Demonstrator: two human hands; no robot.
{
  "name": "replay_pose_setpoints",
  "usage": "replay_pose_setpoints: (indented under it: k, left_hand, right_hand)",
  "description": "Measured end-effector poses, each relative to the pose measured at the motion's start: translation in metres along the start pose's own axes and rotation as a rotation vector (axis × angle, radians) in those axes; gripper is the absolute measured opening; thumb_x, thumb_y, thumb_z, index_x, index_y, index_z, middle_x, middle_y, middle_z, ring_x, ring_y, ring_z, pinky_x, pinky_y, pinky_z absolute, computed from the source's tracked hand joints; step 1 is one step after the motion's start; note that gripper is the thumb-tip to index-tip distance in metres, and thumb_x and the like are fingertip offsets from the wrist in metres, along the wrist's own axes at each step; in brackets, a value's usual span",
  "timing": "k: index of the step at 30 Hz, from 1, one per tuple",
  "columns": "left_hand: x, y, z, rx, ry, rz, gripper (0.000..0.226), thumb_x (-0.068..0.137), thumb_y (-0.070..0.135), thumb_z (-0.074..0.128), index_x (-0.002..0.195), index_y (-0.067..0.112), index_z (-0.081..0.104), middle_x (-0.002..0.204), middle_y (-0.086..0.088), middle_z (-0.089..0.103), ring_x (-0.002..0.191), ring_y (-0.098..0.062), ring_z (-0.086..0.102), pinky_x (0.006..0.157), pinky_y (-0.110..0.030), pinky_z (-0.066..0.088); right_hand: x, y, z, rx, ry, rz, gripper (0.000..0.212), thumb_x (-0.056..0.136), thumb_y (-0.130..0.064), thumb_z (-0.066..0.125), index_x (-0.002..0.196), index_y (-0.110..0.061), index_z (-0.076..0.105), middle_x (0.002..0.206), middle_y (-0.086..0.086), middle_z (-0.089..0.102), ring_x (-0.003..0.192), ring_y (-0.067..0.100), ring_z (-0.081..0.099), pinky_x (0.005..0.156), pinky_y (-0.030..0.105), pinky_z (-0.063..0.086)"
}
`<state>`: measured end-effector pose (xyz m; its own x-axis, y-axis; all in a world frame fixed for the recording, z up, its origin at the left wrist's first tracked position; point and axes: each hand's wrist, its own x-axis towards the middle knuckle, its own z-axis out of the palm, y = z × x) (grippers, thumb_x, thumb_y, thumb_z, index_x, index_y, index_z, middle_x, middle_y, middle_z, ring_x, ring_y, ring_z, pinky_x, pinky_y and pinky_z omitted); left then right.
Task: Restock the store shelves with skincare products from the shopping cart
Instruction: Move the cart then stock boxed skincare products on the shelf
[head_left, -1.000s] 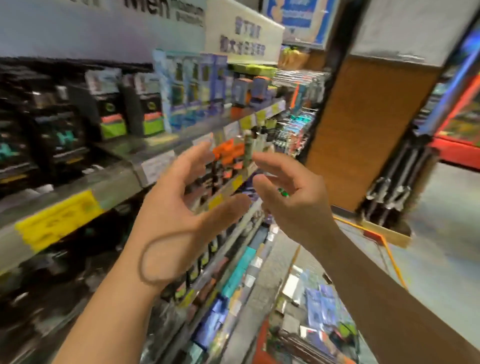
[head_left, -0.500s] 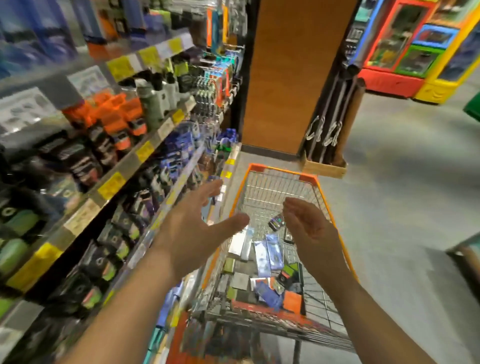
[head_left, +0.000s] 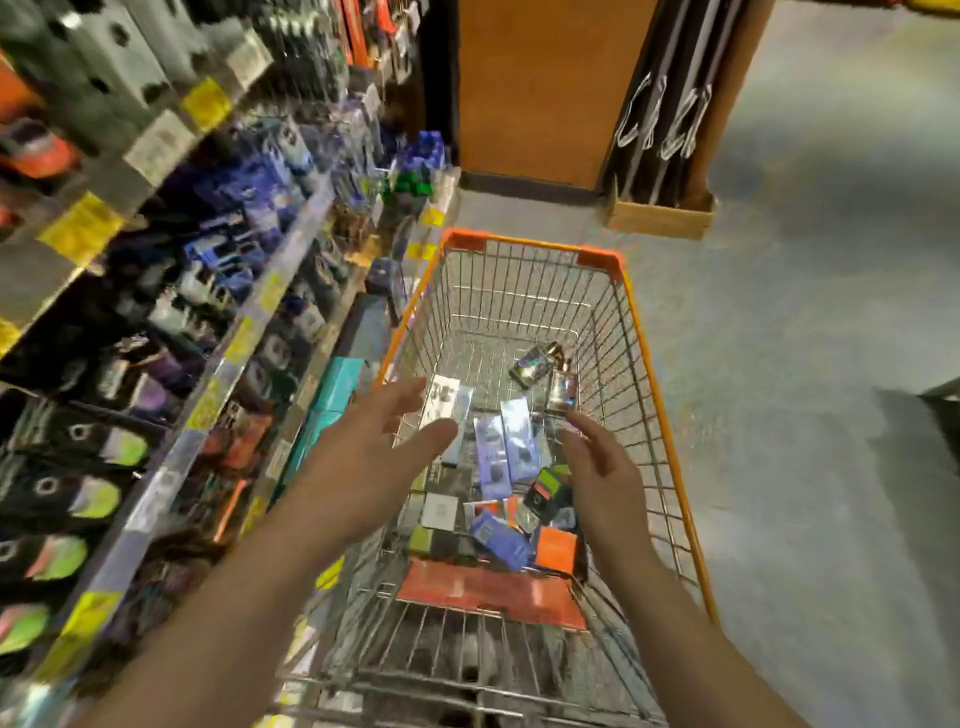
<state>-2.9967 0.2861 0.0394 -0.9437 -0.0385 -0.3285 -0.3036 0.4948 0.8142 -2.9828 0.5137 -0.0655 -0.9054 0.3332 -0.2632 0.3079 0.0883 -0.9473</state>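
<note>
An orange-rimmed wire shopping cart (head_left: 631, 312) stands in the aisle beside the shelves. Several boxed skincare products (head_left: 506, 447) lie loose in its basket: pale blue boxes, a white box, black and orange packs. My left hand (head_left: 374, 452) hovers over the cart's left rim with fingers spread and holds nothing. Over the basket's right side my right hand (head_left: 602, 478) is held with relaxed fingers, also holding nothing. The store shelves (head_left: 218, 364) on the left are packed with dark, blue and orange packages behind yellow price tags.
A wooden pillar (head_left: 540, 88) stands past the cart's far end. Beside it a cardboard box (head_left: 660, 218) holds long dark items with hooks. Grey floor (head_left: 805, 338) stretches to the right of the cart.
My view has swung from the upper shelves down onto the cart. Both hands have lowered with it and now hover over the basket, still holding nothing.
</note>
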Motion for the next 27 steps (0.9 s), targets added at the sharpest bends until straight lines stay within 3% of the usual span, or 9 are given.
replay_pose_setpoints:
  k: [3, 6, 9, 12, 16, 19, 22, 25, 27]
  left_hand:
    - [0.02, -0.012, 0.017, 0.027, -0.028, -0.081, 0.053, 0.094, 0.049, 0.066, 0.144, 0.04, 0.051, 0.132, 0.025, 0.059, 0.125, -0.005, 0.055, 0.109, -0.037, 0.043]
    - [0.037, -0.021, 0.03, 0.031, -0.045, -0.146, 0.05, 0.095, 0.052, 0.063, 0.143, 0.043, 0.051, 0.131, 0.027, 0.058, 0.123, -0.004, 0.055, 0.109, -0.043, 0.045]
    - [0.06, -0.03, 0.047, 0.03, -0.075, -0.178, 0.045, 0.097, 0.048, 0.062, 0.141, 0.041, 0.053, 0.13, 0.024, 0.06, 0.121, -0.005, 0.056, 0.095, -0.031, 0.046]
    - [0.088, -0.039, 0.069, 0.018, -0.106, -0.205, 0.04, 0.097, 0.046, 0.062, 0.136, 0.041, 0.056, 0.126, 0.024, 0.061, 0.11, 0.003, 0.059, 0.078, -0.019, 0.044]
    - [0.126, -0.056, 0.098, 0.005, -0.085, -0.257, 0.038, 0.097, 0.046, 0.062, 0.135, 0.042, 0.058, 0.125, 0.021, 0.062, 0.098, 0.009, 0.055, 0.089, -0.028, 0.039]
    - [0.15, -0.077, 0.117, -0.015, -0.086, -0.307, 0.039, 0.097, 0.046, 0.062, 0.135, 0.041, 0.058, 0.125, 0.02, 0.06, 0.095, 0.011, 0.052, 0.084, -0.024, 0.041]
    - [0.171, -0.102, 0.134, -0.04, -0.077, -0.356, 0.039, 0.098, 0.044, 0.062, 0.136, 0.038, 0.058, 0.128, 0.02, 0.061, 0.094, 0.014, 0.05, 0.077, -0.021, 0.04]
    - [0.186, -0.12, 0.152, -0.042, -0.048, -0.408, 0.037, 0.098, 0.042, 0.061, 0.135, 0.038, 0.06, 0.112, 0.024, 0.058, 0.089, 0.012, 0.049, 0.086, -0.024, 0.036]
    - [0.193, -0.128, 0.166, -0.037, -0.046, -0.429, 0.033, 0.098, 0.039, 0.061, 0.131, 0.037, 0.062, 0.103, 0.028, 0.057, 0.083, 0.012, 0.051, 0.072, -0.017, 0.039]
  right_hand:
    - [0.023, 0.025, 0.004, 0.039, 0.021, 0.11, 0.021, 0.102, -0.029, 0.062, 0.114, -0.045, 0.066, 0.107, -0.016, 0.072, 0.091, 0.006, 0.07, 0.079, 0.038, 0.059]
    - [0.042, 0.043, 0.01, 0.082, 0.055, 0.209, 0.017, 0.102, -0.031, 0.063, 0.111, -0.046, 0.065, 0.101, -0.012, 0.071, 0.102, 0.02, 0.068, 0.082, 0.048, 0.06]
    - [0.065, 0.063, 0.02, 0.1, 0.098, 0.27, 0.017, 0.101, -0.034, 0.065, 0.113, -0.045, 0.064, 0.103, -0.008, 0.07, 0.101, 0.027, 0.067, 0.082, 0.049, 0.06]
    - [0.097, 0.086, 0.031, 0.078, 0.16, 0.301, 0.021, 0.098, -0.033, 0.068, 0.118, -0.036, 0.064, 0.103, -0.008, 0.069, 0.093, 0.015, 0.07, 0.078, 0.032, 0.058]
    - [0.15, 0.125, 0.048, -0.048, 0.247, 0.342, 0.028, 0.097, -0.03, 0.069, 0.123, -0.025, 0.061, 0.091, -0.014, 0.062, 0.076, 0.002, 0.058, 0.061, 0.019, 0.04]
    - [0.194, 0.162, 0.059, -0.173, 0.3, 0.343, 0.036, 0.092, -0.03, 0.073, 0.123, -0.015, 0.064, 0.099, 0.001, 0.068, 0.097, 0.026, 0.067, 0.075, 0.026, 0.04]
    - [0.235, 0.195, 0.065, -0.356, 0.269, 0.315, 0.044, 0.091, -0.03, 0.074, 0.13, -0.01, 0.063, 0.105, 0.005, 0.064, 0.105, 0.029, 0.062, 0.079, 0.028, 0.04]
    - [0.268, 0.223, 0.066, -0.508, 0.228, 0.269, 0.057, 0.091, -0.03, 0.074, 0.142, -0.01, 0.056, 0.135, 0.016, 0.058, 0.128, 0.034, 0.053, 0.1, 0.038, 0.044]
    - [0.285, 0.235, 0.071, -0.569, 0.198, 0.225, 0.063, 0.093, -0.026, 0.073, 0.149, -0.01, 0.047, 0.146, 0.018, 0.048, 0.136, 0.033, 0.043, 0.108, 0.038, 0.039]
